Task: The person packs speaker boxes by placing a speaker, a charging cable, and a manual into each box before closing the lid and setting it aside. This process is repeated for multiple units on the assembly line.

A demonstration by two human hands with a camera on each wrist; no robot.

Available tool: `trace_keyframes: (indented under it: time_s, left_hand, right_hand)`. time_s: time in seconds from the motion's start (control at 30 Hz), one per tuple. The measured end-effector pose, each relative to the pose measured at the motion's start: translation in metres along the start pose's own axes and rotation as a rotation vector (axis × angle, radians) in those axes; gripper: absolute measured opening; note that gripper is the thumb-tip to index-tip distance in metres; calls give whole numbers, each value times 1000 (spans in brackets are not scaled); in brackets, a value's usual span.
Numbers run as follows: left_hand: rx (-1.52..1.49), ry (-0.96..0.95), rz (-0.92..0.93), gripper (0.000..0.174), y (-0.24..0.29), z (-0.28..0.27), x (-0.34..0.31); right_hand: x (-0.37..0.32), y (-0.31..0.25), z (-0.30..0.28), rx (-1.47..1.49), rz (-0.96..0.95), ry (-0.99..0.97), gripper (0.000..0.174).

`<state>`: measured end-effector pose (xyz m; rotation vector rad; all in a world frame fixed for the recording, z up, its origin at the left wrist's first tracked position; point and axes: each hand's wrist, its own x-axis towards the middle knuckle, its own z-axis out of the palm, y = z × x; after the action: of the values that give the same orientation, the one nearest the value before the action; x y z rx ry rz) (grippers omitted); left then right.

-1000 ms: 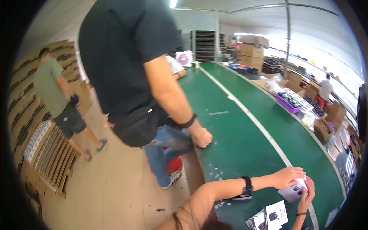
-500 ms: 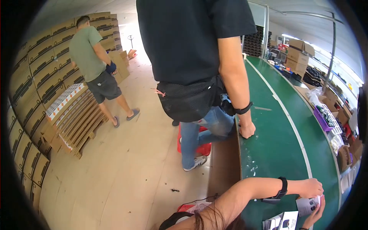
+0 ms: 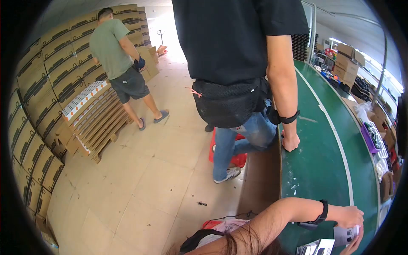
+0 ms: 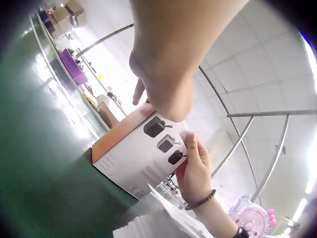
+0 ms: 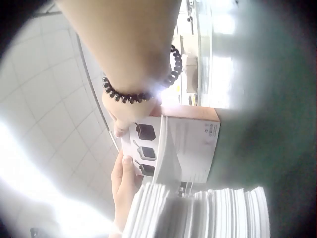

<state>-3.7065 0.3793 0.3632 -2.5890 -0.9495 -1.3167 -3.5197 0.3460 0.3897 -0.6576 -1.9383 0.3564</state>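
A white cardboard box [image 4: 143, 153] with orange sides and pictures of small speaker-like devices stands on the green table. My left hand [image 3: 349, 216] grips its upper end; the left thumb shows on the printed face in the right wrist view. From the other side my right hand [image 4: 195, 171], with a beaded bracelet, holds the same end, thumb against the printed face. Much of the fingers is hidden behind the box. Close beside it lies a pile of white printed booklets [image 5: 198, 213], one leaf of which overlaps the box in the right wrist view.
A person in a black shirt [image 3: 238, 46] stands at the table [image 3: 314, 170], a fist on its edge. Another person [image 3: 112, 51] stands by stacked cartons [image 3: 32, 110] and a pallet pile [image 3: 100, 123]. A purple basket [image 3: 370, 138] sits beyond the table.
The head view has swung left, so the table and hands sit further right and more cartons show. Both hands stay at the box's upper end.
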Motion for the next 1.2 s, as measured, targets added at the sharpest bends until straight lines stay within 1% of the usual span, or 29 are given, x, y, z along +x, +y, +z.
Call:
trace_keyframes:
  time_s: [0.07,0.1,0.17,0.23,0.3,0.4,0.47,0.5,0.57,0.6,0.63,0.67,0.73,0.77,0.83,0.87,0.9,0.93,0.97,1.0,1.03,1.07,1.1,1.13,1.2]
  left_hand:
    - [0,164,65,27,-3,12,-5]
    - [0,163,66,27,-5,14,-6]
    - [-16,111,53,35,-4,13,-6]
    - [-2,88,49,35,2,3,-8]
    - [16,60,43,36,3,1,-11]
    - [45,112,52,37,-3,8,-11]
    - [-80,106,0,37,-10,6,-11]
    - [-84,104,-5,37,-9,-5,-10]
    - [128,-68,66,38,1,-28,-4]
    - [153,-128,73,45,-2,-23,4]
    - [150,-125,62,45,1,-19,8]
    - [223,-66,59,50,5,-15,9]
    - [312,72,35,65,8,8,6]
    - [316,67,28,65,4,21,5]
    - [179,65,-41,69,-3,35,3]
    - [195,69,11,69,9,11,1]
    - [206,67,0,69,13,4,1]
    - [247,142,38,68,8,14,0]
    - [287,218,77,68,-12,47,-1]
    - [295,258,87,69,-14,52,-2]
    - [301,255,81,69,-19,60,-1]
    - [303,266,83,67,-24,68,1]
    - [303,279,87,66,-27,71,3]
    - [305,280,82,66,-30,73,4]
    - [223,276,93,64,-30,72,5]
  right_hand:
    - [0,0,1,38,13,4,45]
    - [-1,-2,1,31,-7,-10,45]
    - [-2,-4,-1,18,-24,-25,45]
    - [-3,-4,1,-44,-89,-26,43]
    - [-3,-13,4,-32,-81,-30,41]
    - [0,-25,11,4,-62,-33,39]
    - [1,-29,16,35,-48,-37,39]
    - [1,-32,18,48,-52,-40,39]
    - [0,-34,20,60,-50,-51,39]
    - [-1,-34,23,66,-23,-26,40]
    - [-2,-34,24,75,3,-3,41]
    - [-3,-34,26,82,11,-10,41]
    - [-3,-31,28,-45,-32,53,44]
    - [-2,-32,27,-37,-30,50,44]
    - [-3,-38,27,-104,-71,42,46]
    - [-4,-41,30,-66,-55,55,45]
    - [-3,-39,30,-52,-57,48,45]
    - [-3,-35,28,-54,-121,45,46]
    - [-3,-31,27,-57,-186,42,46]
    - [-4,-30,26,-141,-169,36,51]
    - [-10,-20,29,-132,-169,32,51]
    - [-16,-5,32,-16,-173,131,50]
    - [-17,-1,35,99,-176,229,49]
    - [-18,1,35,102,-175,225,49]
    - [-19,-3,29,-51,-249,229,44]
